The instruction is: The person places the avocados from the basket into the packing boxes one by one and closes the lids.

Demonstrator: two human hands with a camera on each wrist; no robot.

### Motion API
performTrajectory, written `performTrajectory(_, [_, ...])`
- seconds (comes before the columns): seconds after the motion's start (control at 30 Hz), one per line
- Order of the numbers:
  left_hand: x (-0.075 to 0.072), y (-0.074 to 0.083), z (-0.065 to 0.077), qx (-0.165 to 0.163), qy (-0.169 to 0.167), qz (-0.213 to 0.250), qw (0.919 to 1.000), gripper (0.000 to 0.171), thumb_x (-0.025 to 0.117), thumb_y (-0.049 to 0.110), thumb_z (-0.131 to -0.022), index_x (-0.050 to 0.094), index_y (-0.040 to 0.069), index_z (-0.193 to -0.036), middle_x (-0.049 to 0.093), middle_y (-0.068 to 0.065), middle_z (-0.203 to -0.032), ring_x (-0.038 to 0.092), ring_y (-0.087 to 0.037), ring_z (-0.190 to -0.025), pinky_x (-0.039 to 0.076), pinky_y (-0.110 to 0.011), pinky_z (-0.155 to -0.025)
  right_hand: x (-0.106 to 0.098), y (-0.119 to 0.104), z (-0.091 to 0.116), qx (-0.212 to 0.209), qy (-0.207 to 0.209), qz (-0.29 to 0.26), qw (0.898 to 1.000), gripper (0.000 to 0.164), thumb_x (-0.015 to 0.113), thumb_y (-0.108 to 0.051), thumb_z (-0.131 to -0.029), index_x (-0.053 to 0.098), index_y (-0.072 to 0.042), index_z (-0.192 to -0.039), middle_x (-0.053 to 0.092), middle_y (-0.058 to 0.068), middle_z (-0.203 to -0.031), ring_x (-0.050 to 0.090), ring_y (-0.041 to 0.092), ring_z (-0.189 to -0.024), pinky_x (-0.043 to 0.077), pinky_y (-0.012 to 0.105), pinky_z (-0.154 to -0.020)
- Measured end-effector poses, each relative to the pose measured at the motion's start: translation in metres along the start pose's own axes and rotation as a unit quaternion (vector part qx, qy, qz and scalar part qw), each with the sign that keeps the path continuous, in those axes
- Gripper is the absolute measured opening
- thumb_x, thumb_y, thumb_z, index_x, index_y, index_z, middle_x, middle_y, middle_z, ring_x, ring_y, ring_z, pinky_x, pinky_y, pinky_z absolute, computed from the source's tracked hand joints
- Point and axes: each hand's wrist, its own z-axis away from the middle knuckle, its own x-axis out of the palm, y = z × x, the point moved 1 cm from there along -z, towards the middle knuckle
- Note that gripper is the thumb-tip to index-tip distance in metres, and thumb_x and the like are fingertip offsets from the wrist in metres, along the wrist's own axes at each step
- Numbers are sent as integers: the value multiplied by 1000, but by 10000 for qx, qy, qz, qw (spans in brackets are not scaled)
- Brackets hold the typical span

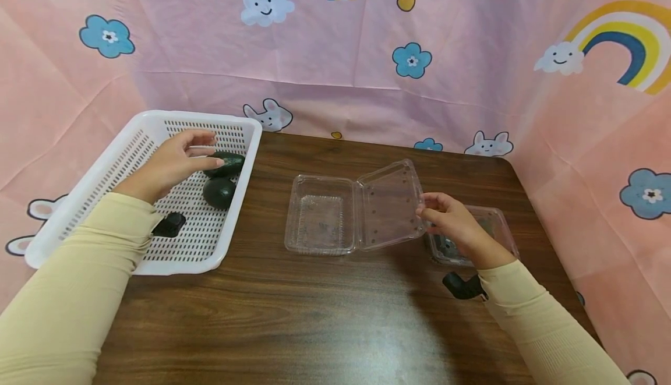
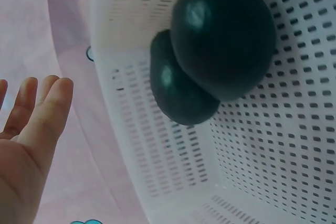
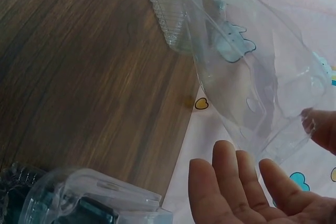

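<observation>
My right hand (image 1: 451, 222) pinches the free edge of the raised lid (image 3: 257, 72) of a clear plastic clamshell box (image 1: 321, 216). The lid tilts up on the right; the base sits flat on the table with nothing inside. Over the white slotted basket (image 1: 243, 163), my left hand (image 1: 175, 161) hovers with fingers loosely extended, holding nothing. Near its fingertips in the head view lie two smooth dark green fruits, avocado-like: a longer one (image 1: 230, 165) at the back and a rounder one (image 1: 219, 193) in front. The left wrist view shows those fingers apart from both.
A second clear clamshell box (image 1: 500, 225), its lid down over dark contents, stands on the right, partly behind my right hand. The brown wooden table (image 1: 314, 315) meets a printed cloth backdrop (image 1: 335, 47) at the back and sides.
</observation>
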Motion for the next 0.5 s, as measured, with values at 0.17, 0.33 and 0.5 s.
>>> performTrajectory(0.17, [-3, -10, -3, -33, -109, 21, 9999, 76, 64, 15, -93, 18, -2, -151, 26, -25, -153, 32, -40, -138, 30, -55, -108, 0, 1, 0, 59, 36, 69, 10000, 54, 49, -19, -100, 30, 5, -145, 41, 27, -139, 44, 40, -125, 42, 54, -101])
performTrajectory(0.33, [-7, -16, -6, -62, -143, -14, 9999, 78, 66, 17, -91, 19, 0, -151, 27, -21, -154, 33, -38, -138, 29, -55, -109, 0, 0, 0, 39, 12, 27, 10000, 55, 49, -19, -100, 29, 5, -145, 39, 27, -140, 43, 40, -127, 41, 54, -101])
performTrajectory(0.5, [-10, -23, -10, -150, -237, -146, 9995, 79, 68, 17, -90, 20, -1, -151, 27, -22, -154, 32, -39, -138, 30, -55, -108, 0, -1, 1, 25, 31, 38, 10000, 55, 49, -20, -100, 29, 5, -145, 37, 28, -141, 42, 42, -128, 40, 55, -102])
